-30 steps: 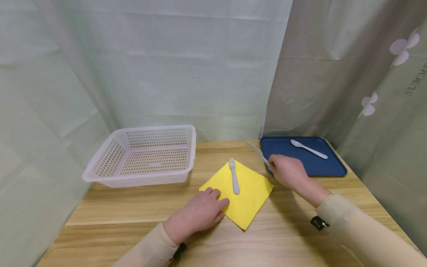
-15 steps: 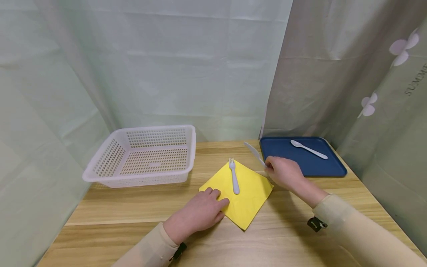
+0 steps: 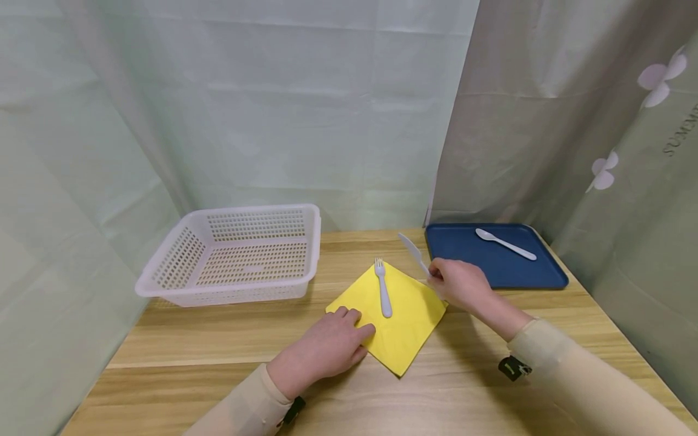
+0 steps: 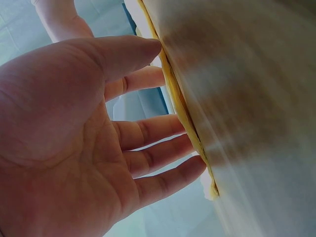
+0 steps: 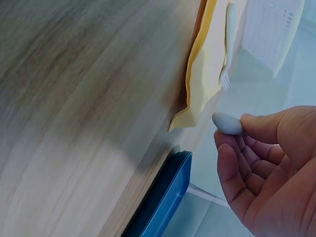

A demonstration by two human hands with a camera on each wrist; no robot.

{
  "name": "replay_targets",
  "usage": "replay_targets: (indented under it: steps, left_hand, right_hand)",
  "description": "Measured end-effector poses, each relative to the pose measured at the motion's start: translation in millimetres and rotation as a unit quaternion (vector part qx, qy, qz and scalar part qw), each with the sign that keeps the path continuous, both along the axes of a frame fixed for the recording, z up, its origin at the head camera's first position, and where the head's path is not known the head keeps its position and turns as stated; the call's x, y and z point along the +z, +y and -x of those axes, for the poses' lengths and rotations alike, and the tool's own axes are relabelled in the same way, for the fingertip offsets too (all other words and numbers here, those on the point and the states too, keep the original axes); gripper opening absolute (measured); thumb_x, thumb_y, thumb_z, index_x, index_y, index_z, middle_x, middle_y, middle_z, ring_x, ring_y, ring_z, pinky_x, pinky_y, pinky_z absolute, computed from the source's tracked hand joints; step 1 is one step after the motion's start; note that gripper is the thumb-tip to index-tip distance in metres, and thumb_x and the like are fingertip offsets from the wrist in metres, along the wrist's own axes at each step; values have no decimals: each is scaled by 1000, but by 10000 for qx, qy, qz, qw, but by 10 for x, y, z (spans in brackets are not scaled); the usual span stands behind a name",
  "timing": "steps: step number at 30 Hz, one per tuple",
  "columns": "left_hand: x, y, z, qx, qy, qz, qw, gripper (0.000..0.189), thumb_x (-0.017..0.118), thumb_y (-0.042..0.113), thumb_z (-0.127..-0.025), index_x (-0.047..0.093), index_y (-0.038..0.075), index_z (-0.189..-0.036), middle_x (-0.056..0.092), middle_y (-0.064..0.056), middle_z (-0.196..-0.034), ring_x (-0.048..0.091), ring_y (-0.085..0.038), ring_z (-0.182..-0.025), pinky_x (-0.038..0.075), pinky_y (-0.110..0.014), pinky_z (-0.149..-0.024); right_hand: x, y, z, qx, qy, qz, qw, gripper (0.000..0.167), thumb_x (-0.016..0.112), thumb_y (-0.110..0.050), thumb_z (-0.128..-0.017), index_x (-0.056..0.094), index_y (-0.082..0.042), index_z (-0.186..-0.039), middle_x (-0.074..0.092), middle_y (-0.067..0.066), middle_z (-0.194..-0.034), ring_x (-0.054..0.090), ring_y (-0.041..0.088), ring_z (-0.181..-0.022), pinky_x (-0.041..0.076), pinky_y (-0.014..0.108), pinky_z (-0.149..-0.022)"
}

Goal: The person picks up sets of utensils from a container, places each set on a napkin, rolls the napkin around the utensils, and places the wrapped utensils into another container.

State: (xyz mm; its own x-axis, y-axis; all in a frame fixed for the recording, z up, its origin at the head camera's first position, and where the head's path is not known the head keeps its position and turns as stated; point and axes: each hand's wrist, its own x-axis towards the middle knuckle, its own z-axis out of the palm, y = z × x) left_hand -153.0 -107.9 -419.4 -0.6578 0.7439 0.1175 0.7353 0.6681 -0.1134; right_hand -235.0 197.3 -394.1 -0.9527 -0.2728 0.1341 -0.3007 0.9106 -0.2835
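My right hand [image 3: 462, 283] pinches a pale plastic knife [image 3: 411, 248] by its handle between thumb and fingers, its blade pointing away to the upper left. In the right wrist view the handle's rounded end [image 5: 227, 123] sticks out of the pinch. The hand is over the right corner of a folded yellow napkin [image 3: 406, 327], which lies diamond-wise on the table. A pale fork [image 3: 383, 289] rests on the napkin, tines away. My left hand [image 3: 328, 344] touches the napkin's left edge with its fingertips; in the left wrist view the fingers [image 4: 153, 131] are spread and loosely extended.
At the back right stands a blue tray [image 3: 507, 272] with a pale spoon [image 3: 504, 243] on it. A white perforated basket [image 3: 245, 290] occupies the left side of the wooden table [image 3: 218, 339]. Hanging cloth [image 3: 294, 121] encloses the table's back and sides.
My right hand has moved slightly left and nearer with the knife, away from the tray toward the napkin, and the blade now points more steeply away. The left hand stays put.
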Motion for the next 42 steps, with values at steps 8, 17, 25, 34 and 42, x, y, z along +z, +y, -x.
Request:
replay_targets:
  steps: [8, 17, 25, 34, 42]
  left_hand:
    - [-7, 1, 7, 4, -10, 38, 10000, 18, 80, 32, -102, 68, 20, -108, 64, -6, -103, 60, -24, -90, 53, -37, -75]
    - [-15, -4, 7, 32, -50, 36, 10000, 19, 80, 33, -101, 68, 20, -107, 64, -7, -105, 60, -25, -92, 54, -38, -76]
    - [-26, -3, 19, 17, -9, 70, 10000, 19, 80, 34, -101, 68, 21, -108, 65, -7, -105, 61, -25, -93, 55, -38, -77]
    - [-24, -5, 18, 0, -34, 26, 10000, 18, 79, 33, -102, 68, 21, -108, 64, -7, -104, 61, -25, -92, 54, -39, -76]
    - [-24, 0, 11, 2, -20, -23, 10000, 18, 80, 32, -101, 68, 20, -106, 63, -7, -102, 61, -26, -90, 54, -39, -74]
  right_hand:
    - [-12, -78, 6, 25, -187, 97, 9998, 12, 80, -18, -103, 76, -8, -107, 73, 1, -91, 61, 17, -74, 54, 38, -69]
    - [-62, -189, 18, 17, -509, 130, 9986, 11, 78, -19, -104, 77, -10, -109, 75, 1, -96, 63, 16, -77, 54, 36, -70]
    - [-73, -255, 0, 36, -550, 232, 9982, 11, 78, -19, -104, 76, -9, -108, 75, 2, -95, 62, 16, -77, 54, 36, -70]
    - [-120, -311, 21, 40, -655, 366, 9972, 11, 79, -18, -104, 76, -8, -107, 74, 1, -94, 63, 15, -77, 55, 34, -70]
    - [-166, -340, 27, 51, -698, 371, 9969, 11, 79, -18, -103, 75, -8, -106, 72, 2, -92, 62, 16, -77, 54, 36, -72]
